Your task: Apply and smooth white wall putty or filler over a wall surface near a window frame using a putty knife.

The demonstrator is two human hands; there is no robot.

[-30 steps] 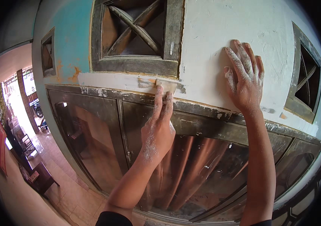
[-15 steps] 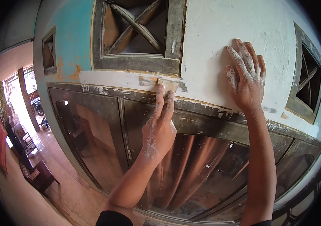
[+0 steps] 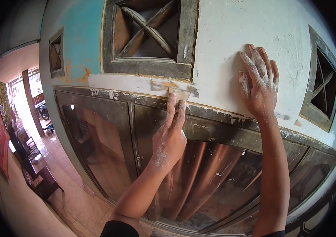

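My left hand (image 3: 169,136), dusted with white powder, reaches up to the narrow white strip of wall (image 3: 124,85) between a vent frame and the wooden frame below. Its extended fingers press a small, thin, tan-grey flat piece (image 3: 180,94) against that strip; whether it is sandpaper or a scraper I cannot tell. Around the piece the surface shows grey and orange-brown patches. Farther right, my right hand (image 3: 260,87) rests open on the white wall (image 3: 223,35), fingers spread and pointing up, also powdery. It holds nothing.
Above the left hand is a dark wooden vent (image 3: 148,31) with crossed bars; another vent (image 3: 321,81) stands at the right. Below runs a worn wooden frame (image 3: 215,132) with glass panes and brownish curtains behind. At left, a tiled floor (image 3: 71,201) leads past a small table (image 3: 46,183).
The view has shifted slightly, so the wall sits a little lower and farther right. My left hand and the flat piece have slid slightly down the strip. My right hand stays on the wall.
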